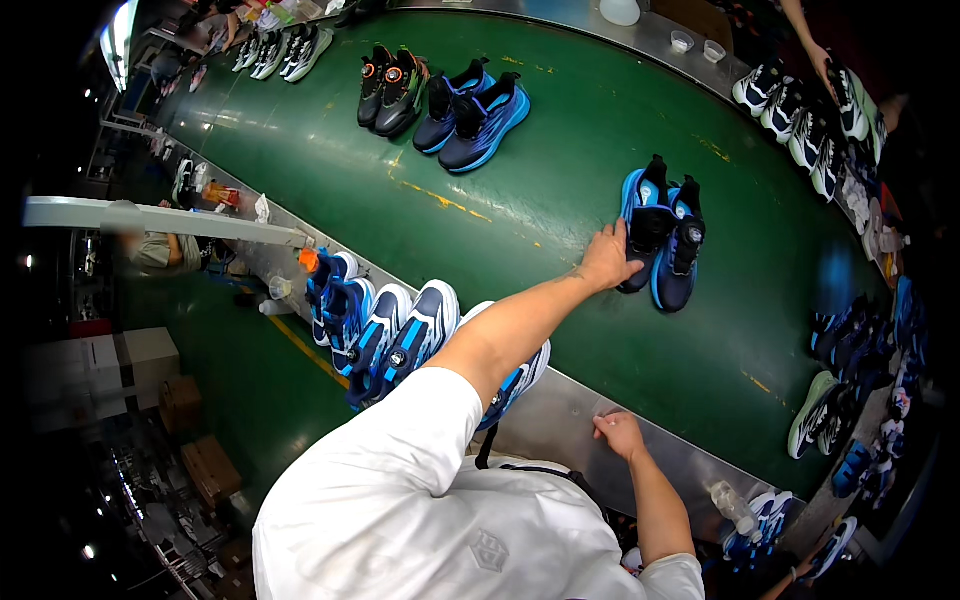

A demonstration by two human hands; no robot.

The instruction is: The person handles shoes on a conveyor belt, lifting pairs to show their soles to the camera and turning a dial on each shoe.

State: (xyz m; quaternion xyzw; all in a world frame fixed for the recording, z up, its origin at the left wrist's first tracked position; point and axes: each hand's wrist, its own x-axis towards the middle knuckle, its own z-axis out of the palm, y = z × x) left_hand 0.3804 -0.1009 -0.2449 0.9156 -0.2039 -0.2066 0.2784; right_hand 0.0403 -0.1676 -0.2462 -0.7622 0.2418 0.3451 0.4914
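Note:
My left hand (pixel 606 258) reaches across the green belt and grips the left one of a pair of dark navy sneakers with bright blue soles. Its thumb lies over the front of that sneaker (pixel 648 225), and the fingers are at its side. Touching it on the right stands the other sneaker (pixel 680 255), with a round dial on its tongue. Over the metal edge near my body, my right hand (pixel 620 434) is held with curled fingers and nothing visible in them.
More pairs stand further along the green belt (pixel 560 200): blue-soled sneakers (pixel 485 125) and black ones with orange dials (pixel 392 90). Several white-soled blue sneakers (pixel 400 335) line the metal ledge at my left. A clear bottle (pixel 733 508) lies at the right. Another person's hand (pixel 822 68) holds a shoe opposite.

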